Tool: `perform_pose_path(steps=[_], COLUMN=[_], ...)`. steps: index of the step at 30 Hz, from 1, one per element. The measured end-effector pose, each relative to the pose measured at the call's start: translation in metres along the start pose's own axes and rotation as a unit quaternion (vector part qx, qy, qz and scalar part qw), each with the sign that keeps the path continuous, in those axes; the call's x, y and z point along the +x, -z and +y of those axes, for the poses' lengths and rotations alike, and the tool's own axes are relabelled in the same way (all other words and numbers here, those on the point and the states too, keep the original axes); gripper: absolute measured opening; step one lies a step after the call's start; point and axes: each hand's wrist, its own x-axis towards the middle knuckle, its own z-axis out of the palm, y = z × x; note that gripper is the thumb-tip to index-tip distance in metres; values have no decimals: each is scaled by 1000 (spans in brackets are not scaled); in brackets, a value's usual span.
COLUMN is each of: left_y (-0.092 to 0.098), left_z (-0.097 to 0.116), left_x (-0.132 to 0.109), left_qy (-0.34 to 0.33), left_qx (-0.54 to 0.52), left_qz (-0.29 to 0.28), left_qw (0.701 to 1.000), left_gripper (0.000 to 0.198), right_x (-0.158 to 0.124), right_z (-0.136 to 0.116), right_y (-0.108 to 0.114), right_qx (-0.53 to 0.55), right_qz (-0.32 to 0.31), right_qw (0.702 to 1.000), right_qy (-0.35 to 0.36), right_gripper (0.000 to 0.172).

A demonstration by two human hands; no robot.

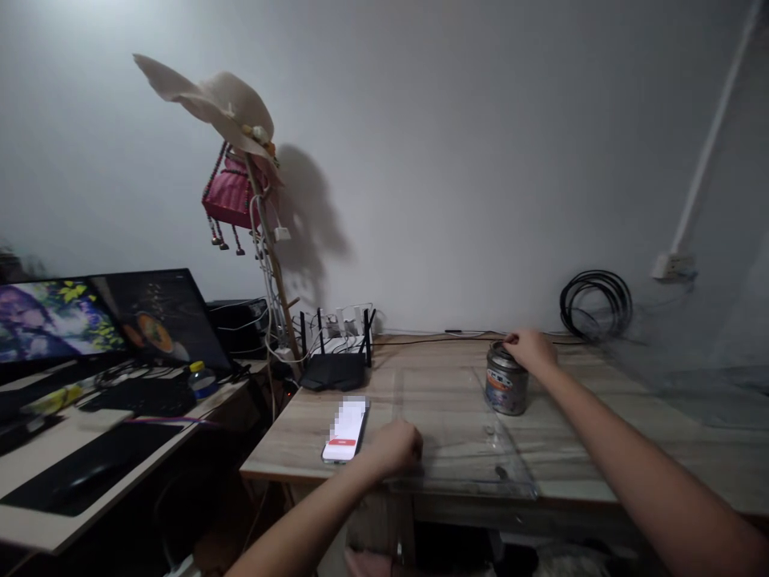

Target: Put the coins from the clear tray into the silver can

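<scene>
My right hand (532,351) is at the top of a round metal can (505,389) with a printed label, its fingers bent over the rim. The can stands upright on the wooden table; the fingers hide part of its top. My left hand (397,446) is curled closed, low over the table's front part. Whatever its fingers may hold is hidden. Just left of it lies a smartphone (344,433) with a lit screen. A clear plastic sheet (448,437) lies flat between my hands.
A black router (335,370) with upright antennas stands at the back left, beside cables and a pole bearing a hat (231,104) and a pink bag (231,192). Coiled black cable (596,304) leans on the wall. Monitors (162,320) and a bottle (202,381) occupy the left desk.
</scene>
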Motion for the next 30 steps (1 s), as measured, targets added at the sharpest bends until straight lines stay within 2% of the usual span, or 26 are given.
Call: perform_pose_path(steps=[2,4,5,6,9,10,12,14,17,20,21,23,24,26,27,30], left_y=[-5,-5,-3,0,9,10,9,6,-1,-2,0,3,5,8,9,7], left_z=[4,10,13,16,26,30,41,54,71,76,75,72,70,68,68,68], left_x=[6,12,16,19,31,35,41,46,46,40,38,33,31,25,22,14], left_qy=[29,43,60,82,114,119,126,125,94,66,60,52,49,40,31,-3], left_qx=[-121,-274,-362,-457,-694,-739,-791,-810,-820,-820,-816,-801,-788,-758,-742,-688], left_qz=[61,115,122,119,119,115,108,114,128,116,107,92,83,68,59,29], left_qw=[990,954,922,878,701,653,589,561,550,557,565,590,607,648,667,725], left_gripper=[23,20,17,15,20,22,24,25,26,29,31,37,38,38,36,31], right_x=[7,5,1,-5,-37,-52,-82,-105,-118,-103,-92,-65,-49,-19,-7,14], right_z=[5,6,3,-1,-25,-35,-53,-66,-70,-58,-52,-38,-30,-15,-8,5], right_y=[-4,-8,-9,-9,-9,-10,-13,-15,-13,-6,-4,-1,0,-3,-5,-17], right_qx=[-10,-17,-23,-23,61,133,227,241,253,293,294,261,222,113,58,22], right_qz=[-4,2,10,23,46,9,-95,-111,-142,-217,-212,-133,-59,31,36,22], right_qw=[1000,1000,1000,999,992,980,942,929,925,900,900,929,952,988,995,999], right_qy=[-9,-11,-9,1,96,148,230,259,246,240,242,227,201,101,68,44], right_gripper=[18,17,19,22,32,32,32,27,20,22,22,20,20,22,23,22])
